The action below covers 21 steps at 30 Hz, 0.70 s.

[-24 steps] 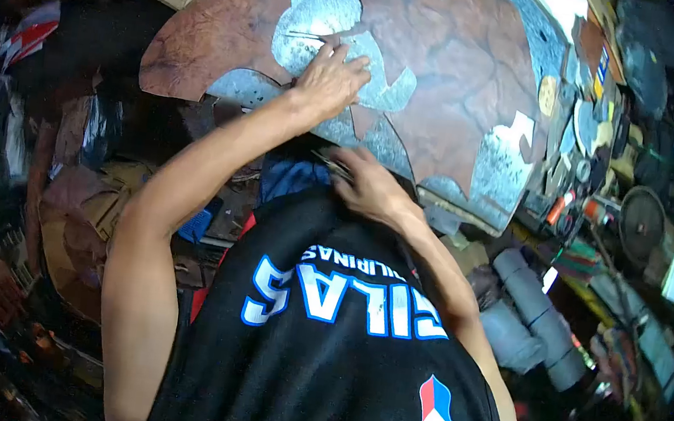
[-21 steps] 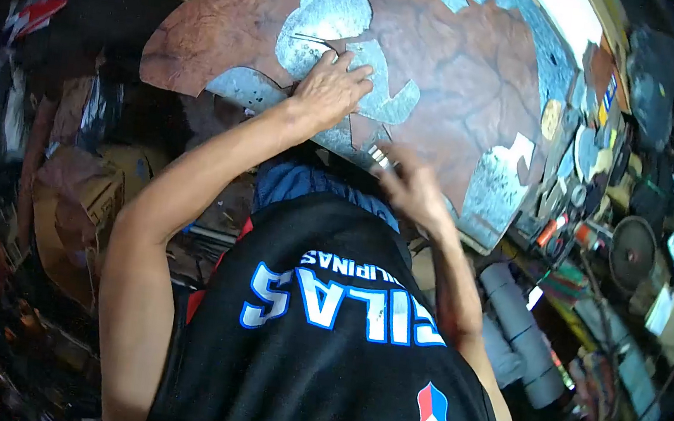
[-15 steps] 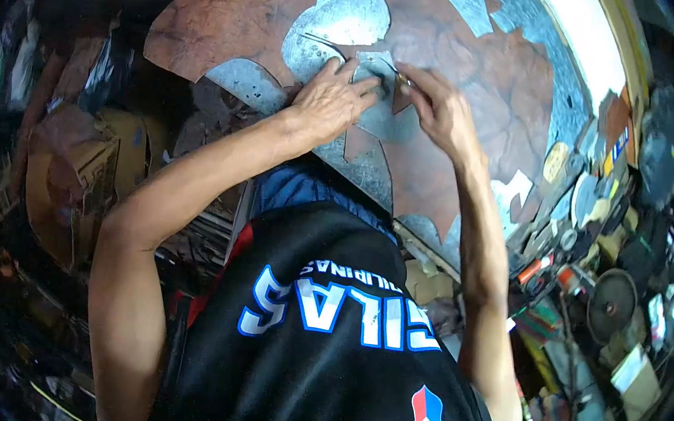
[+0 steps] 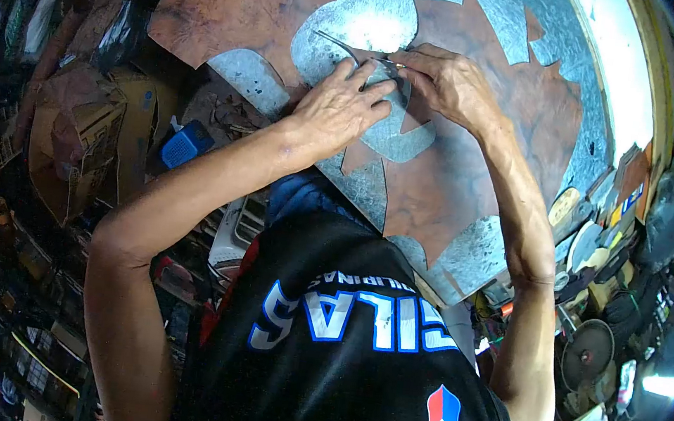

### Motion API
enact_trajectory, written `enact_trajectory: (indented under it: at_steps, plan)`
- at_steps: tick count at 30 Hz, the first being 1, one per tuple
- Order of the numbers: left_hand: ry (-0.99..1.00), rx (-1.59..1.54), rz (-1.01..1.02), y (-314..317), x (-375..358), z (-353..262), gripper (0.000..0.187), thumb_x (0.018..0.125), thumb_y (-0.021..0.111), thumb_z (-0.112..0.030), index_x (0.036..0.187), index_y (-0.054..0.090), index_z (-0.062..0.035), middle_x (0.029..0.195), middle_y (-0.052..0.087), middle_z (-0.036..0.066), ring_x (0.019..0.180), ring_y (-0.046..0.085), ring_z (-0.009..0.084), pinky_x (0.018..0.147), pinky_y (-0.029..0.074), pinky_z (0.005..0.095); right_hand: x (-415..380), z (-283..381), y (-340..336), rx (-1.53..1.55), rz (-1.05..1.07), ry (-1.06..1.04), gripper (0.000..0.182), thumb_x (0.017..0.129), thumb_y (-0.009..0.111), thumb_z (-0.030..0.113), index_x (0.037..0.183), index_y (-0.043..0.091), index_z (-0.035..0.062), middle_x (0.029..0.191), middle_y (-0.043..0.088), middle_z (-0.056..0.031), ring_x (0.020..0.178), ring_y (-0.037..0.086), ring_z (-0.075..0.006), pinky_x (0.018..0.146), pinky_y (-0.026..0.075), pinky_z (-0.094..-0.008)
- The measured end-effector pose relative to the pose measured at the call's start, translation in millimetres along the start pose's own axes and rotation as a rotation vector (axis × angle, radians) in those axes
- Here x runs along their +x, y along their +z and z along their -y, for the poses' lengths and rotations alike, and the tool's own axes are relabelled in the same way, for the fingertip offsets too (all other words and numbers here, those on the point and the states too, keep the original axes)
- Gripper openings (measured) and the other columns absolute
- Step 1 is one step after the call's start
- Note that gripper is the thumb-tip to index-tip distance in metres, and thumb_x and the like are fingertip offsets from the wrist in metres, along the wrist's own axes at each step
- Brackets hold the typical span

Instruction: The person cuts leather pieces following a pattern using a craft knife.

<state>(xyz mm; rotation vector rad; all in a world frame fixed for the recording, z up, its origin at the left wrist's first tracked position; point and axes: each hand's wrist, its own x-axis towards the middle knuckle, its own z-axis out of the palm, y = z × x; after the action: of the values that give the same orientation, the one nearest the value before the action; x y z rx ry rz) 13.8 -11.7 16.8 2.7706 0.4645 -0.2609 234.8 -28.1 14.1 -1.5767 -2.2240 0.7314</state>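
Observation:
My left hand [image 4: 342,105] lies with its fingers spread over a greyish, translucent-looking pattern piece [image 4: 401,141], pressing it on the brown leather [image 4: 521,123]. Pinched in my right hand [image 4: 455,87] is a slim pointed tool [image 4: 392,63], its thin tip reaching left toward my left fingertips. Whether it is an awl or a knife cannot be made out. A narrow dark curved strip [image 4: 335,41] sticks out beyond my left fingers. The leather has cut-out edges and reaches to both sides of my hands.
A scratched metal work surface [image 4: 491,28] shows between the leather's edges. Crowded at the right are several flat shapes and tools, plus a round dark disc [image 4: 588,356]. At the left stand a torn cardboard box [image 4: 80,131] and a blue object [image 4: 186,144].
My right hand has turned and moved closer to my left fingers, with the tool's tip lower and nearer them. My left hand stays over the pattern piece. The view has shifted slightly.

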Motion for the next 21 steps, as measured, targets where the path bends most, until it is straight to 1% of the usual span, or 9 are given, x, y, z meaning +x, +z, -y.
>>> enact_trajectory:
  at_steps: [3,8,11,15,17,21]
  plan:
    - [0.005,-0.003,-0.004,0.9,0.3,0.9,0.046,0.079,0.072,-0.016,0.123,0.059,-0.009,0.144,0.047,0.011,0.134,0.041,0.0344,0.109,0.032,0.0508,1.1,0.3,-1.0,-0.025,0.019,-0.008,0.021,0.089,0.065,0.016,0.106,0.072,0.0057,0.102,0.07,-0.0127,0.086,0.068,-0.0322,0.074,0.056,-0.0391]
    - [0.006,-0.017,-0.009,1.1,1.4,1.7,0.048,0.078,0.073,-0.017,0.123,0.059,-0.0089,0.144,0.047,0.011,0.133,0.042,0.0338,0.107,0.034,0.0504,6.8,9.0,-7.3,-0.125,0.2,0.041,0.026,0.092,0.058,0.018,0.115,0.068,0.0098,0.114,0.066,-0.0127,0.092,0.067,-0.0324,0.079,0.056,-0.0409]
    - [0.002,-0.01,-0.004,-0.1,4.1,3.3,0.05,0.077,0.074,-0.018,0.123,0.059,-0.0083,0.144,0.048,0.011,0.132,0.044,0.0333,0.106,0.035,0.0499,6.1,9.9,-9.0,-0.143,0.219,0.073,0.028,0.093,0.056,0.018,0.118,0.066,0.0109,0.116,0.065,-0.0142,0.094,0.067,-0.0331,0.08,0.056,-0.0405]
    - [-0.003,-0.041,-0.015,-0.1,3.2,4.2,0.052,0.075,0.075,-0.018,0.123,0.058,-0.0085,0.142,0.049,0.009,0.132,0.042,0.0321,0.105,0.035,0.0497,1.2,6.3,-14.4,-0.141,0.234,0.09,0.028,0.093,0.056,0.019,0.119,0.066,0.013,0.116,0.065,-0.015,0.097,0.066,-0.0334,0.081,0.056,-0.0404]
    - [-0.001,-0.059,-0.011,-0.7,2.9,4.5,0.052,0.075,0.075,-0.018,0.123,0.058,-0.009,0.142,0.048,0.009,0.133,0.041,0.0318,0.105,0.035,0.05,-1.8,0.8,-20.6,-0.224,0.244,0.08,0.026,0.093,0.057,0.021,0.118,0.066,0.0169,0.109,0.066,-0.0108,0.091,0.068,-0.0317,0.077,0.056,-0.0422]
    - [0.004,-0.039,-0.002,-1.9,2.5,5.0,0.051,0.077,0.075,-0.02,0.124,0.058,-0.0105,0.145,0.045,0.008,0.133,0.04,0.0315,0.105,0.035,0.05,-4.6,-16.6,-34.0,-0.206,0.324,0.133,0.025,0.094,0.057,0.022,0.116,0.067,0.0183,0.114,0.064,-0.0105,0.096,0.067,-0.032,0.08,0.055,-0.0421]
